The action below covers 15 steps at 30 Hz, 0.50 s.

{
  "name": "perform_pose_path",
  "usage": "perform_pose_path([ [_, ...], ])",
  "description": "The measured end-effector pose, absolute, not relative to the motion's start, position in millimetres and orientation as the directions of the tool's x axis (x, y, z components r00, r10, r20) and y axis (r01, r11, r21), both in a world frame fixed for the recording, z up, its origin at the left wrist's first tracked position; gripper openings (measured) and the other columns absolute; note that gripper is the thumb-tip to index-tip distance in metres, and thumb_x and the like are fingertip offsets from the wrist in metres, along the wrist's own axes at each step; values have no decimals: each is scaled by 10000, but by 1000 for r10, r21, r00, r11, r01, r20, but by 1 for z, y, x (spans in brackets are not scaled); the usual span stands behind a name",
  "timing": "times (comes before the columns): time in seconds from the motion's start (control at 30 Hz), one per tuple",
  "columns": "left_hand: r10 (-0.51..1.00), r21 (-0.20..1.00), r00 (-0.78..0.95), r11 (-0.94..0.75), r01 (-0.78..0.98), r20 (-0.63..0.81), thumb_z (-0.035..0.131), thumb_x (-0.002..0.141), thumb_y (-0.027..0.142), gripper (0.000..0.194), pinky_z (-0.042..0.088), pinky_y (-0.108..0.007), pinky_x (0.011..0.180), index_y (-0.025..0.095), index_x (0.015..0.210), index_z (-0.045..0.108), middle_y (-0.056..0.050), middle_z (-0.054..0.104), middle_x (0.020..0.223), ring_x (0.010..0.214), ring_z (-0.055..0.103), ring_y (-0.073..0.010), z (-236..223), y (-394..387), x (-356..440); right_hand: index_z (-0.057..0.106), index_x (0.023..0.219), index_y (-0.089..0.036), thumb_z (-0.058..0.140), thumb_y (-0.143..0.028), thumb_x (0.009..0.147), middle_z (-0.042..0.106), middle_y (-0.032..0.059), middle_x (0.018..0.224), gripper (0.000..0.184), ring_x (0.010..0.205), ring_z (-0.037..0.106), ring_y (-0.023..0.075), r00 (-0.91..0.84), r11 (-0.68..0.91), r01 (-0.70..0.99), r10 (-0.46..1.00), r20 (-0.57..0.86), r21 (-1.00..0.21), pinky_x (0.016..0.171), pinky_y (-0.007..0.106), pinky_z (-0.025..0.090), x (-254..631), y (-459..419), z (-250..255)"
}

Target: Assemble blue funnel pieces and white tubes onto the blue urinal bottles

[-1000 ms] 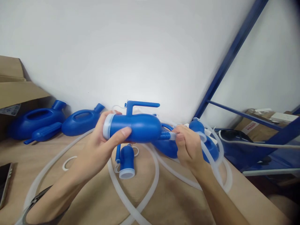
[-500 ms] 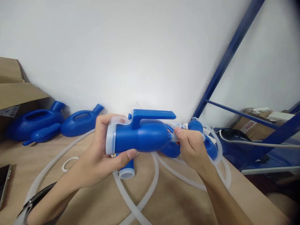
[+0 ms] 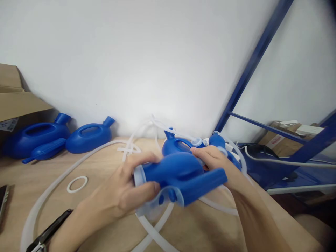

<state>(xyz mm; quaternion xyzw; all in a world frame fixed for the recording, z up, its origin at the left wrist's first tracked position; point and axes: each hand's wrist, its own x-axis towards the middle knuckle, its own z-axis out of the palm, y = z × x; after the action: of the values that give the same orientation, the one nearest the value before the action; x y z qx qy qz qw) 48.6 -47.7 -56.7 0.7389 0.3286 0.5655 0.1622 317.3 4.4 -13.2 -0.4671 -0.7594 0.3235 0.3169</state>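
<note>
A blue plastic urinal [image 3: 174, 166] with a straight handle and a translucent rim hangs tilted above the table, its handle now pointing down and right. My left hand [image 3: 131, 182] is closed around the rim end, thumb on the near side. A clear flap [image 3: 151, 206] hangs from the rim beneath that thumb. At the rounded end my right hand [image 3: 210, 157] is closed on the end of a translucent tube, mostly hidden by fingers and urinal. Translucent tubing [image 3: 152, 232] crosses on the table below.
Two blue urinal bottles [image 3: 88, 138] and a smaller blue piece [image 3: 48, 148] lie along the wall at left, beside a cardboard box [image 3: 23, 105]. A white ring [image 3: 77, 184] lies on the table [image 3: 102, 175]. More blue bottles [image 3: 173, 143] stand behind my hands; a blue rack [image 3: 252, 70] rises at right.
The urinal has been rolled over and lowered a little, so its handle went from the top to the lower near side. Both hands kept hold, the left moving right and down.
</note>
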Motion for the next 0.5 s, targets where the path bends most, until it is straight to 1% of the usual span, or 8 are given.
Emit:
perform_pose_path([
  [0.07, 649, 564, 208, -748, 350, 732, 728, 818, 334, 410, 581, -352, 662, 368, 1225, 696, -34, 754, 999, 810, 707, -259, -58, -50, 48, 280, 587, -253, 437, -488, 992, 293, -41, 574, 495, 520, 299, 131, -383, 357, 468, 906, 178, -808, 471, 284, 280, 317, 5, -14],
  [0.13, 636, 508, 241, -748, 427, 733, 719, 813, 365, 420, 589, -354, 653, 369, 1232, 698, -37, 763, 1006, 809, 717, -264, -57, -51, 45, 287, 586, -254, 440, -505, 1000, 300, -43, 570, 508, 510, 303, 128, -389, 341, 455, 907, 161, -823, 463, 281, 294, 314, 4, -14],
  [0.2, 622, 460, 222, -733, 501, 751, 764, 782, 368, 373, 593, -363, 654, 354, 1150, 712, -42, 761, 979, 815, 720, -266, -53, -49, 42, 295, 585, -253, 434, -537, 1010, 315, -45, 561, 530, 506, 318, 127, -388, 315, 464, 912, 129, -828, 473, 280, 317, 311, 2, -16],
  [0.27, 551, 390, 205, -764, 514, 809, 860, 717, 367, 349, 602, -387, 696, 331, 1022, 693, -50, 752, 1018, 857, 721, -269, -50, -46, 43, 294, 584, -252, 424, -545, 1019, 336, -42, 547, 541, 505, 335, 129, -374, 321, 479, 917, 141, -817, 484, 283, 330, 309, 2, -18],
  [0.33, 436, 303, 204, -829, 469, 876, 941, 657, 349, 454, 606, -423, 773, 317, 996, 640, -50, 732, 1072, 934, 715, -275, -49, -43, 46, 296, 580, -252, 427, -534, 1022, 358, -37, 534, 540, 501, 339, 132, -326, 376, 493, 916, 233, -785, 474, 287, 312, 307, 2, -21],
  [0.4, 351, 254, 181, -875, 412, 919, 947, 679, 309, 557, 596, -449, 839, 338, 1100, 583, -34, 704, 1092, 995, 695, -269, -52, -41, 52, 291, 576, -256, 422, -498, 1023, 364, -31, 524, 525, 493, 325, 135, -264, 460, 520, 888, 377, -720, 455, 294, 270, 306, 1, -23],
  [0.43, 336, 255, 158, -886, 388, 928, 932, 706, 293, 593, 587, -461, 865, 352, 1159, 553, -26, 688, 1094, 1013, 680, -267, -54, -41, 55, 283, 571, -257, 420, -477, 1023, 361, -29, 516, 521, 486, 316, 135, -244, 503, 540, 861, 446, -675, 449, 299, 247, 305, 1, -24],
  [0.5, 386, 329, 99, -875, 356, 917, 904, 740, 304, 623, 567, -476, 901, 366, 1223, 515, -22, 652, 1114, 1046, 654, -270, -58, -42, 60, 248, 561, -259, 405, -435, 1030, 334, -29, 492, 524, 462, 291, 132, -252, 574, 582, 801, 543, -576, 445, 315, 201, 304, 0, -25],
])
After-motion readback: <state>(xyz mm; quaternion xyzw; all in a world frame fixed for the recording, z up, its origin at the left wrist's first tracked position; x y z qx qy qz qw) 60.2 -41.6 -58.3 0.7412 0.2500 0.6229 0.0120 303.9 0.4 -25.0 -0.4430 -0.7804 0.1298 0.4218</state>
